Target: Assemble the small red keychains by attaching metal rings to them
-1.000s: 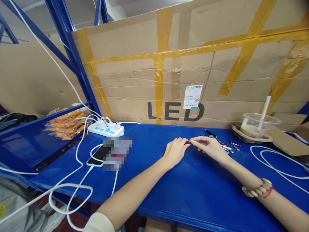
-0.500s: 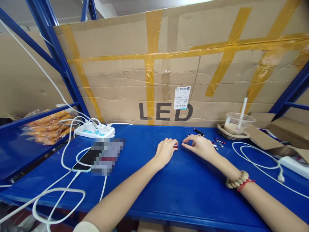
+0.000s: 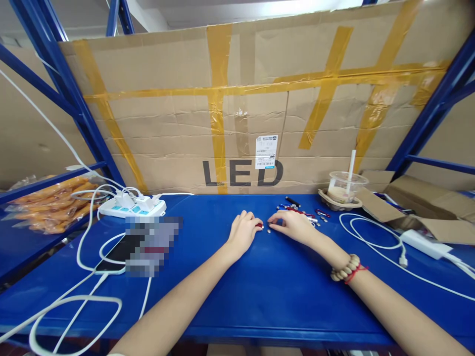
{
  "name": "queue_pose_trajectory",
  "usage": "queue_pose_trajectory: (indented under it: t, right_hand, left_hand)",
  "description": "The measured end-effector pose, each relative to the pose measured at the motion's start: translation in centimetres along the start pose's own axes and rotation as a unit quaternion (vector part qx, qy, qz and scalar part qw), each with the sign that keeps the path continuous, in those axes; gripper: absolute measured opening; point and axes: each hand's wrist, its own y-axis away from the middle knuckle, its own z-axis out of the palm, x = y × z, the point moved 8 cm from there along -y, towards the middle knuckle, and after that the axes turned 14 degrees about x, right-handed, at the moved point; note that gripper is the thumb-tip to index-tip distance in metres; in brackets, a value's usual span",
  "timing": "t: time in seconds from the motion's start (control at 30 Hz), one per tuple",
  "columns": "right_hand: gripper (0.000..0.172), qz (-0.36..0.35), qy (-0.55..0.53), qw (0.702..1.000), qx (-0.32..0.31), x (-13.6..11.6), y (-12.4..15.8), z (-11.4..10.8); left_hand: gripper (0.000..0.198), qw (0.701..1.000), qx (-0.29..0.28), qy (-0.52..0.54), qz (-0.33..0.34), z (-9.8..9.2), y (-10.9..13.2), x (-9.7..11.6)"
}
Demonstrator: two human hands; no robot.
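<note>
My left hand (image 3: 242, 232) rests on the blue tabletop (image 3: 256, 291), its fingers curled round a small red tube (image 3: 259, 225) with a silvery end; most of it is hidden. Close by on the right, my right hand (image 3: 293, 226) has thumb and forefinger brought together in a pinch. Whatever they hold is too small to make out. A small silvery disc (image 3: 269, 231) lies on the table between the hands. Behind and beside my right hand are several small red, blue and silvery pieces (image 3: 322, 213) and a black tube (image 3: 293, 201).
A plastic cup with a straw (image 3: 339, 187) sits in a carton holder at the right, near an opened cardboard box (image 3: 426, 198) and a white cable (image 3: 365, 242). At the left are a power strip (image 3: 129, 207), a phone (image 3: 115, 257) and cables. A large carton (image 3: 170, 133) stands behind.
The view has shifted, so everything sits further left. A silvery disc now shows on the table between my hands. My right thumb and forefinger look closer together; my left hand keeps the red tube.
</note>
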Motion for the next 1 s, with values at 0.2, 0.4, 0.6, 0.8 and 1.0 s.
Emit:
queue_pose_trajectory:
  t: [0.2,0.4,0.6,0.8,1.0]
  right_hand:
    - [0.017,-0.015,-0.003,1.000,0.014,-0.6,-0.1,-0.7]
    - [0.023,-0.098,-0.057,0.993,-0.019,-2.5,0.2,-0.4]
    - [0.024,-0.099,-0.051,0.994,-0.001,-2.7,0.4,0.1]
    - [0.021,-0.100,-0.053,0.994,0.010,-3.0,0.4,0.2]
    - [0.016,-0.052,-0.033,0.998,0.032,-2.5,0.1,0.2]
  left_hand:
    - [0.016,1.000,0.016,-0.002,-0.013,-0.1,0.0,0.0]
    - [0.007,0.999,0.039,0.006,-0.031,-0.6,0.1,-0.2]
    - [0.005,0.997,0.064,0.012,-0.029,-1.2,0.1,0.0]
    - [0.008,0.996,0.083,0.012,-0.026,-1.6,0.2,0.1]
    - [0.008,0.996,0.086,0.029,-0.024,-1.9,0.4,0.4]
